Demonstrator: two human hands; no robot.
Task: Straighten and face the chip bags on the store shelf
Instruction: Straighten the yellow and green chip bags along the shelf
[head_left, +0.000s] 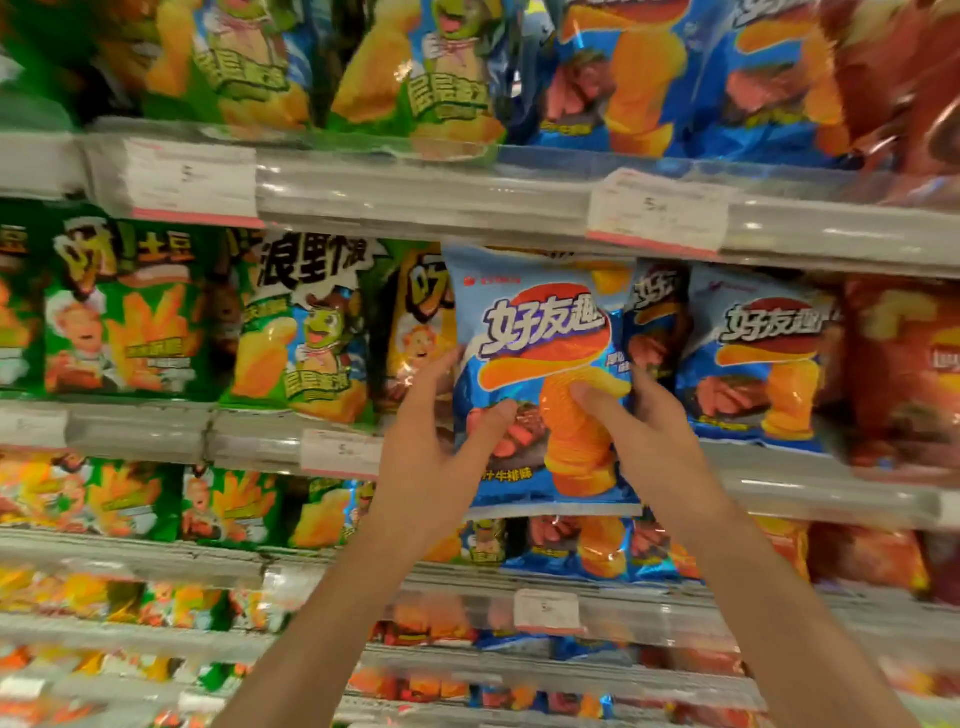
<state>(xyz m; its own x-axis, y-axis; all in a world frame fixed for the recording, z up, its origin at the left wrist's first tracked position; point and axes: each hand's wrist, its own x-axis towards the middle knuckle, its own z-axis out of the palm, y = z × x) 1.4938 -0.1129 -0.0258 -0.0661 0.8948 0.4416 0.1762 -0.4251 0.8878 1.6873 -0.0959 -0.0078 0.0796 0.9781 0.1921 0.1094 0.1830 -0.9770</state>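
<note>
Fingers of both hands, left hand (441, 426) and right hand (644, 431), were pinched on the glossy blue foil chip bag (540, 374), thumbs across its front, held upright just before the shelf's clear plastic rail (805, 467). Looked light, puffy, slippery and crushable, so I'd hold the side edges, not squeeze the middle.

Blue chip bag (540, 379): glossy, steak and ridged-chip print, upright, front facing out, raised before middle shelf (810, 483), beside matching blue bags (758, 358)
</note>
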